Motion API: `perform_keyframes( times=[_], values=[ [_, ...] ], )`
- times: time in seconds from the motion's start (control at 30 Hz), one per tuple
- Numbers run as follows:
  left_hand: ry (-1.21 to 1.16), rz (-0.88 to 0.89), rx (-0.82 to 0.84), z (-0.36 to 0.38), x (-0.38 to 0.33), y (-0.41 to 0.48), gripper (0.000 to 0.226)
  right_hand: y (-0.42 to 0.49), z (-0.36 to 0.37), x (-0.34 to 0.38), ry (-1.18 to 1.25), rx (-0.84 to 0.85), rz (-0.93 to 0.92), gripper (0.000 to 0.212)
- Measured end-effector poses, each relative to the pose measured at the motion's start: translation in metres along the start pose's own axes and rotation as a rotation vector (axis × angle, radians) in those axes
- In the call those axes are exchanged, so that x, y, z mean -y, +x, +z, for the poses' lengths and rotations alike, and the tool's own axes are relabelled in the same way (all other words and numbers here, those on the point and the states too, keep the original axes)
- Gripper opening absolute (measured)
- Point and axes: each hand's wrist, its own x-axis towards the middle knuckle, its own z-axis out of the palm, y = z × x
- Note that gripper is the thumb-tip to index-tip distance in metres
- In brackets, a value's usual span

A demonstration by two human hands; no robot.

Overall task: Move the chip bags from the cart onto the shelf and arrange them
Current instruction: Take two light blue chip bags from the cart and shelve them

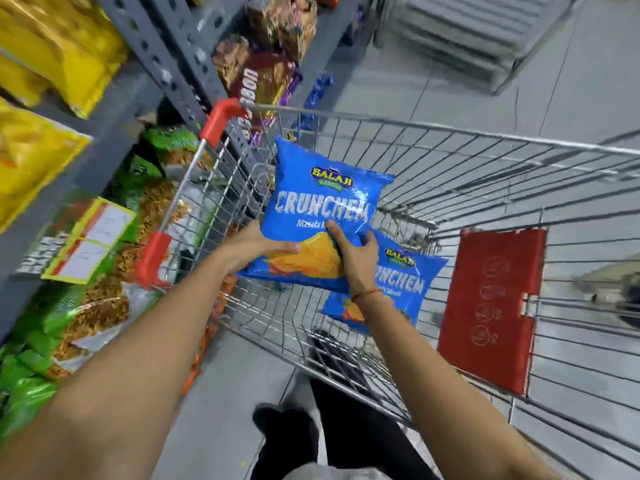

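Observation:
A blue Crunchem chip bag is held above the wire cart. My left hand grips its lower left edge, and my right hand presses on its lower front, thumb on the face. Under my right wrist a second blue Crunchem bag lies in the cart, partly covered by the first bag and my arm. The grey metal shelf stands to the left of the cart.
The shelf holds yellow bags up high, green snack bags low down and brown packs farther along. A red flap hangs on the cart's right side. The cart's red corner guards sit close to the shelf. Grey floor beyond.

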Motion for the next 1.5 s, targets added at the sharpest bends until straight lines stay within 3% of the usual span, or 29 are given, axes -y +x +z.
perform_keyframes(
  times=[0.03, 0.17, 0.33, 0.57, 0.8, 0.97, 1.1, 1.3, 1.5],
  values=[
    [-0.014, 0.043, -0.004, 0.0, -0.011, -0.011, 0.068, -0.008, -0.001, 0.015, 0.004, -0.014, -0.033, 0.054],
    [-0.039, 0.241, -0.063, -0.002, -0.064, -0.064, 0.056, -0.045, 0.0, 0.08, 0.077, -0.018, -0.241, 0.033],
    [-0.003, 0.506, -0.196, -0.02, -0.133, -0.15, 0.046, -0.107, 0.01, 0.17, 0.164, 0.102, -0.476, 0.03],
    [0.114, 0.878, -0.539, -0.054, -0.214, -0.309, 0.086, -0.217, 0.044, 0.296, 0.239, 0.314, -0.854, 0.043],
    [0.193, 1.108, -0.962, -0.098, -0.245, -0.457, 0.087, -0.339, 0.108, 0.393, 0.355, 0.632, -1.139, 0.04],
    [0.183, 1.066, -1.247, -0.14, -0.235, -0.524, 0.092, -0.398, 0.174, 0.418, 0.366, 0.803, -1.2, 0.046],
    [0.16, 0.935, -1.365, -0.175, -0.218, -0.551, 0.1, -0.421, 0.228, 0.419, 0.334, 0.857, -1.202, 0.029],
    [0.128, 0.764, -1.44, -0.207, -0.197, -0.555, 0.109, -0.422, 0.29, 0.42, 0.19, 0.911, -1.121, 0.079],
    [0.152, 0.707, -1.521, -0.221, -0.2, -0.535, 0.096, -0.413, 0.319, 0.425, 0.125, 0.868, -1.106, 0.086]
  ],
)
